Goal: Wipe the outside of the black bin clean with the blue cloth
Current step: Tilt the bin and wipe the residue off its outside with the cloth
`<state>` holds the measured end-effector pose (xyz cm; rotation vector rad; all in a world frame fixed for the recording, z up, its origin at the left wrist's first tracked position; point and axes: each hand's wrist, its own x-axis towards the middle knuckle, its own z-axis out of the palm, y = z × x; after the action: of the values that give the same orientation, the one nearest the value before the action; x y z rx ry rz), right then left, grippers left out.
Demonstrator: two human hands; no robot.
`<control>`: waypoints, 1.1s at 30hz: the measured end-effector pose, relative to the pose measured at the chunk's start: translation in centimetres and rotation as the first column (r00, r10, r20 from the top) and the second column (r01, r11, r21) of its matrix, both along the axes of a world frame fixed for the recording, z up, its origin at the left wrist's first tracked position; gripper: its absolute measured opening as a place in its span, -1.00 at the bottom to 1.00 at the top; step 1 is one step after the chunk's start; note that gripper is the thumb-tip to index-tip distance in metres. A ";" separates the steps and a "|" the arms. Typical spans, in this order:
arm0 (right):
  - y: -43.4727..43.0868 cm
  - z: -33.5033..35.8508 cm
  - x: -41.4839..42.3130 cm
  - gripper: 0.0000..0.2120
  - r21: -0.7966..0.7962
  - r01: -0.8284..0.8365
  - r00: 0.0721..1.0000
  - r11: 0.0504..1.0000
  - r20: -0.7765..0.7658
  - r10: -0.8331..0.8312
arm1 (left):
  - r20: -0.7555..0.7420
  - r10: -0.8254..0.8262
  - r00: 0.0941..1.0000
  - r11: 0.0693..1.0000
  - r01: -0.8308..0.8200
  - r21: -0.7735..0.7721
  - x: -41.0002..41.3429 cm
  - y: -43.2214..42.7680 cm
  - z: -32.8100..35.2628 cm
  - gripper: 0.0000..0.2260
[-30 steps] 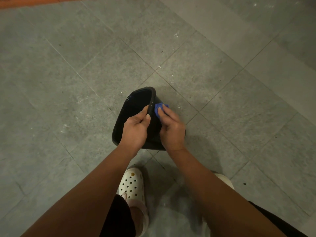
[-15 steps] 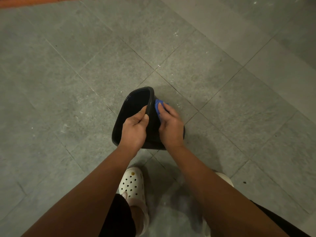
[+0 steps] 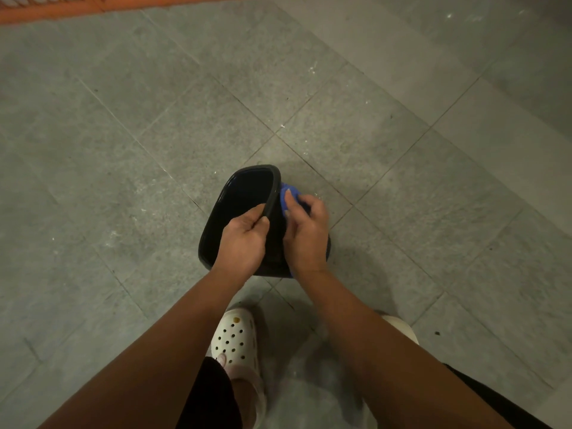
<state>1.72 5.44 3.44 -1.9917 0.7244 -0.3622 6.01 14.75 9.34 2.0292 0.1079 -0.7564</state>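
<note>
The black plastic bin (image 3: pixel 238 212) stood tilted on the grey tiled floor (image 3: pixel 123 150) before my feet. My left hand (image 3: pixel 243 239) gripped its rim; my right hand (image 3: pixel 306 233) clutched the crumpled blue cloth (image 3: pixel 286 195) against its outer side.

Left hand (image 3: pixel 243 239), right hand (image 3: pixel 308 233), fingers (image 3: pixel 290 198) curled.

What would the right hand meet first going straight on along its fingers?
The right hand holds the cloth against the bin wall. Straight on, it would probably meet the rim at its far corner. Depth is unclear, so it may slide past onto the floor.
</note>
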 end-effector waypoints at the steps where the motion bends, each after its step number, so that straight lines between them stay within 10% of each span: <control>1: 0.0 0.1 -0.3 -0.71 -0.012 -0.014 1.000 1.000 0.004 0.014 | 0.023 -0.018 1.000 0.999 0.017 0.048 0.3 -0.1 0.1 -0.78; 8: 1.2 -1.1 -3.3 -0.69 -0.198 -0.143 0.974 0.970 0.147 0.174 | 0.094 -0.017 0.995 0.980 -0.002 0.197 1.3 -0.9 -0.3 -0.69; 33: 1.6 -0.1 -1.5 -0.63 -0.090 -0.110 0.988 0.990 -0.115 0.099 | 0.161 0.022 0.987 0.992 -0.041 0.117 0.5 0.3 -0.9 -0.77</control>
<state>0.20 7.06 3.37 -2.1448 0.6788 -0.2301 6.47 15.01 8.40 2.1895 0.0956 -0.5768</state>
